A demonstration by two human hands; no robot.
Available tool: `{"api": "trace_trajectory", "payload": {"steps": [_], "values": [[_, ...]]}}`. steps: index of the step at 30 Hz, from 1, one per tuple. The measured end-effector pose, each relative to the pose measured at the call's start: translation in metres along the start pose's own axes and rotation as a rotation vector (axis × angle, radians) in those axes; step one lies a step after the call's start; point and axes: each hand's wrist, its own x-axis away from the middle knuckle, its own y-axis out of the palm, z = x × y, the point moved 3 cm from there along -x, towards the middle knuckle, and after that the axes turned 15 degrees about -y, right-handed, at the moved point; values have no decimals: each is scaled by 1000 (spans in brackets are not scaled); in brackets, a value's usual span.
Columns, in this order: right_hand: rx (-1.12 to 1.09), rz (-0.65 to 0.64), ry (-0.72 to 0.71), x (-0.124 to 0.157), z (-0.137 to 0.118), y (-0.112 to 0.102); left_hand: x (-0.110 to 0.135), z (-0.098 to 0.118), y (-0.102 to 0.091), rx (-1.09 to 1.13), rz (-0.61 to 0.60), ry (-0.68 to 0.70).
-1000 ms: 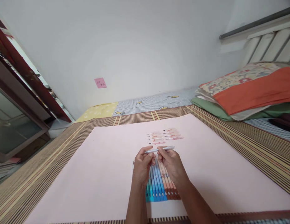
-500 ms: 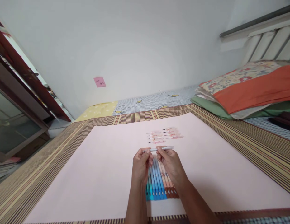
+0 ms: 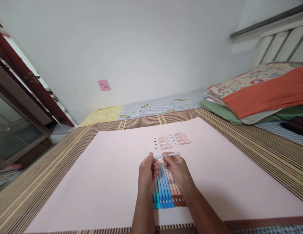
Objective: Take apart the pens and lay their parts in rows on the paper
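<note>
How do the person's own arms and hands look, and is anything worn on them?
Both the left hand and the right hand are bare, with no glove visible. The left forearm and right forearm show no sleeve, watch or bracelet. Some fingers are partly hidden, so rings cannot be ruled out.

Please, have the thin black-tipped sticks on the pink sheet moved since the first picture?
No. Against the far edge of the pink sheet, the black-tipped sticks lie in the same places.
</note>
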Motion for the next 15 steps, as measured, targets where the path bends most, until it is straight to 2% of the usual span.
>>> {"api": "trace_trajectory", "payload": {"steps": [6,12,15], "values": [[2,22,-42,-1,-2,-2,4,5,4,80,-89,-17],[-6,30,-32,0,-4,0,1,1,1,26,25,-29],[-18,56,-24,0,-5,-1,2,2,2,63,-22,-45]]}}
